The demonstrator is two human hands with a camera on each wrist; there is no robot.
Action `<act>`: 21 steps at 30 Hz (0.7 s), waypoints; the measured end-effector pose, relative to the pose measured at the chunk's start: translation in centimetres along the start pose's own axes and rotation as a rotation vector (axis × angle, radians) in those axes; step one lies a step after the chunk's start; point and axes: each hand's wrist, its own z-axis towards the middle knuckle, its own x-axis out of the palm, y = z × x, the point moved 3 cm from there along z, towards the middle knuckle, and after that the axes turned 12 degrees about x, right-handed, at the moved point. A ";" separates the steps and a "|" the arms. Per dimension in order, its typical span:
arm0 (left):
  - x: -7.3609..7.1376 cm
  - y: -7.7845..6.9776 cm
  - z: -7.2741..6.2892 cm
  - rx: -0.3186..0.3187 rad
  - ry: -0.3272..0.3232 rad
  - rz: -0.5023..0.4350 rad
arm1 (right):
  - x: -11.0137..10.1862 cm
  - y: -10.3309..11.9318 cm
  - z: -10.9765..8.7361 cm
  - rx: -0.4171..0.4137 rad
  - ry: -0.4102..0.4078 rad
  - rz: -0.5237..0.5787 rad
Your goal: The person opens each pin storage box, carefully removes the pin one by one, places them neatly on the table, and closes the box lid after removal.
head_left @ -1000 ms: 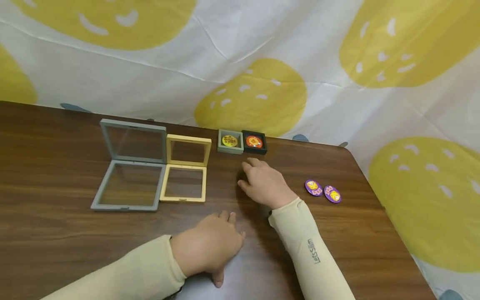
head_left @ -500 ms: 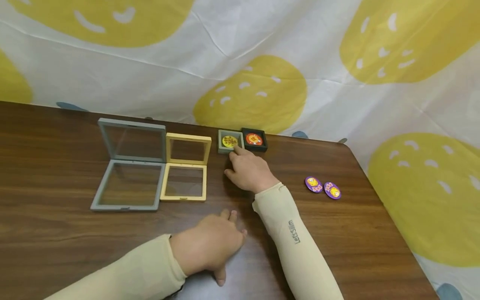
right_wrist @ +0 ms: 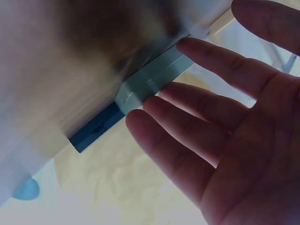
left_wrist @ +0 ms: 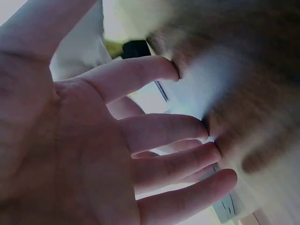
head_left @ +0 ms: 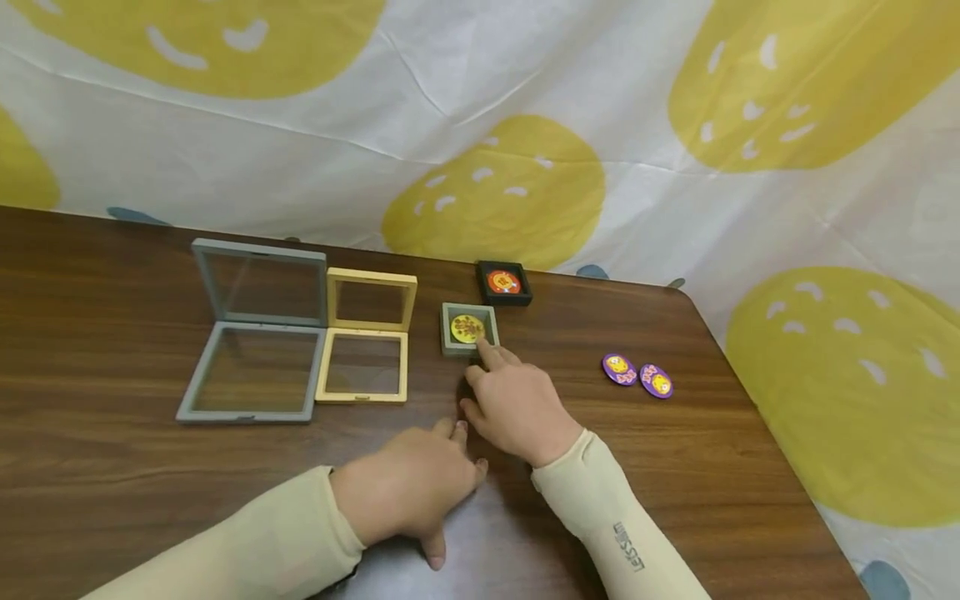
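Note:
My right hand [head_left: 522, 408] touches the near edge of a small grey-green display frame [head_left: 447, 332] with its outstretched fingertips. Inside that frame sits a round yellow badge [head_left: 465, 327]. The right wrist view has the straight fingers [right_wrist: 164, 150] beside the grey-green frame's side wall [right_wrist: 157, 75]. Behind it stands a black display frame [head_left: 487, 295] with a red badge [head_left: 503, 282]. My left hand [head_left: 408, 483] rests on the table with fingers spread and holds nothing; the left wrist view has its palm and extended fingers [left_wrist: 159, 131].
At the left, a large grey-blue hinged frame [head_left: 197, 367] and a smaller cream one [head_left: 325, 367] stand with lids raised. Two purple oval badges [head_left: 619, 369] lie at the right. A patterned curtain [head_left: 637, 217] hangs behind the wooden table [head_left: 97, 467].
My right hand reached to the grey-green frame, then came back toward me with it, so that frame now stands apart from the black one. The left hand stayed put.

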 end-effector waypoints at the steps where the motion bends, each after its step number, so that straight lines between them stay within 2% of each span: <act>1: 0.0 0.0 0.0 0.002 -0.004 0.004 | 0.0 0.1 -0.7 -0.014 -0.037 -0.019; 4: 0.1 0.0 -0.1 0.003 -0.027 0.009 | 0.0 0.5 -2.5 -0.054 -0.160 -0.087; 6: 0.1 0.0 -0.3 0.007 -0.044 0.009 | 0.0 0.8 -3.4 -0.069 -0.215 -0.125; 13: 0.1 0.1 -0.4 0.009 -0.049 -0.030 | 0.0 1.9 -4.7 -0.052 -0.194 -0.226; 17: 0.1 0.0 -0.3 0.009 -0.060 -0.032 | -0.4 2.0 -5.2 -0.051 -0.246 -0.244; 21: 0.1 -0.2 -0.3 0.009 -0.076 -0.020 | -0.7 2.2 -5.7 -0.040 -0.242 -0.250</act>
